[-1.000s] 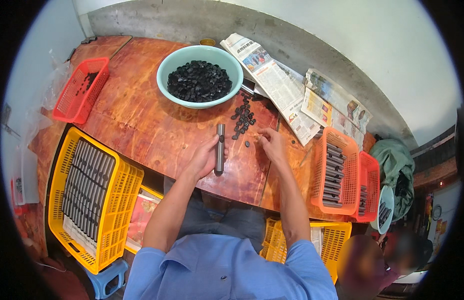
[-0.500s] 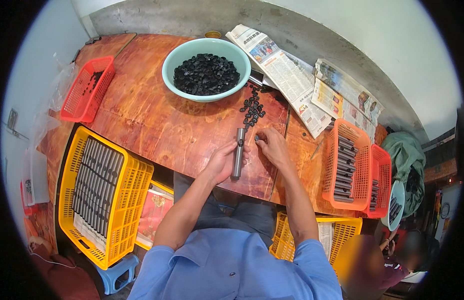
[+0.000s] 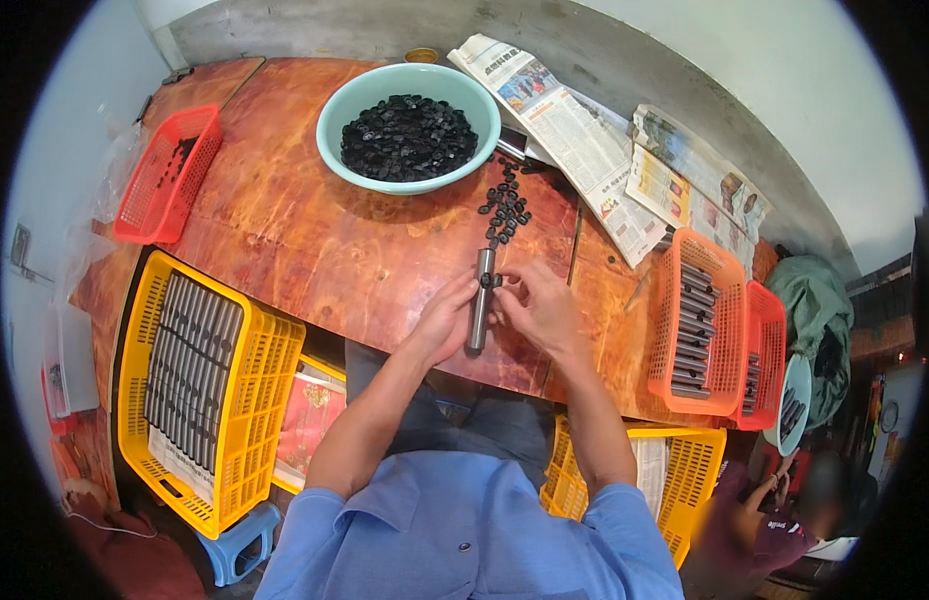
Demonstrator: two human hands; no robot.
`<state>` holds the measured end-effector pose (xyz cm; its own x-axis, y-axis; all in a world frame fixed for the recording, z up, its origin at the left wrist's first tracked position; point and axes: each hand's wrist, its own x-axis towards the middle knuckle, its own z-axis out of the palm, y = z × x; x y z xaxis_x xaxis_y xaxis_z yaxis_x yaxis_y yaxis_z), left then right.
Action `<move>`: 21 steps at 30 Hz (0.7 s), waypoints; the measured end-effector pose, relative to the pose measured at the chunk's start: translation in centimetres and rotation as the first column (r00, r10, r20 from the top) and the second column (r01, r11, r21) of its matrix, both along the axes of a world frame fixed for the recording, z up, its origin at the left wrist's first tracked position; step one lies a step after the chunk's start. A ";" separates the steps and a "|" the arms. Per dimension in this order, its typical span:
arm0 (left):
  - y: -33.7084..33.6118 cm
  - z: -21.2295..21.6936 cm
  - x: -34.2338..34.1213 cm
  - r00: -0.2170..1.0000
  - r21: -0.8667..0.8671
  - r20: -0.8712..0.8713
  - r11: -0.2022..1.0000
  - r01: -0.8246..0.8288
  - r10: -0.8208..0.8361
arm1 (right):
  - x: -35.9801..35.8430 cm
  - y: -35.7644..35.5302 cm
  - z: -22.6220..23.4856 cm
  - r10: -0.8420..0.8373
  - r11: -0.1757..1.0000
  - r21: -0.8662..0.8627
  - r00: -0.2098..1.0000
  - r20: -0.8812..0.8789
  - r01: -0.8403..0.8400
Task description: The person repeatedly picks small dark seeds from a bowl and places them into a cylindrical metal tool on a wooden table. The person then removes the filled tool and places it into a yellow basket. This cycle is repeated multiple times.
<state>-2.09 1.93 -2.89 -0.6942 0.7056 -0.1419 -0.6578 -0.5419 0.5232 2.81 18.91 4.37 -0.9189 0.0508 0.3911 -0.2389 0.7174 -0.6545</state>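
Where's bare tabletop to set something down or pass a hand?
Free: the wide wood stretch between the red basket, the teal bowl and the left hand. Crowded: around the metal tube and black pieces, and right toward the newspapers and orange basket.

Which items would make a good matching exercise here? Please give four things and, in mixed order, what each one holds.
Things:
1. teal bowl
2. yellow basket
3. red basket
4. left hand

Contents:
A. rows of grey metal tubes
B. one grey metal tube, upright on the table
C. a heap of small black parts
D. only a few black parts

Pairs: 1-C, 2-A, 3-D, 4-B
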 end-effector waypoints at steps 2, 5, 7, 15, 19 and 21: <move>0.2 1.2 0.4 0.999 -0.048 0.009 0.998 -0.034 0.035 | 0.0 -0.2 -0.7 0.031 0.993 0.119 0.997 -0.073 -0.022; -0.1 0.4 0.2 1.000 0.005 -0.030 1.000 -0.004 0.004 | 0.1 -0.7 -1.0 0.012 0.990 0.138 0.995 -0.103 0.003; 0.1 0.2 0.5 0.999 -0.053 -0.014 0.998 -0.044 0.043 | 0.5 -1.2 -0.2 0.016 0.983 0.184 0.989 -0.150 0.012; 0.3 0.1 1.3 0.993 -0.080 -0.015 0.990 -0.116 0.115 | 1.7 -1.9 -0.6 -0.013 0.967 0.246 0.974 -0.225 0.070; 0.6 0.9 1.8 0.989 -0.188 -0.070 0.971 -0.145 0.134 | 2.0 -2.3 -1.9 -0.009 0.974 0.216 0.958 -0.285 0.073; 0.3 1.5 2.1 0.994 -0.234 -0.076 0.968 -0.095 0.079 | 2.3 -2.4 -2.1 -0.028 0.992 0.113 0.958 -0.285 0.062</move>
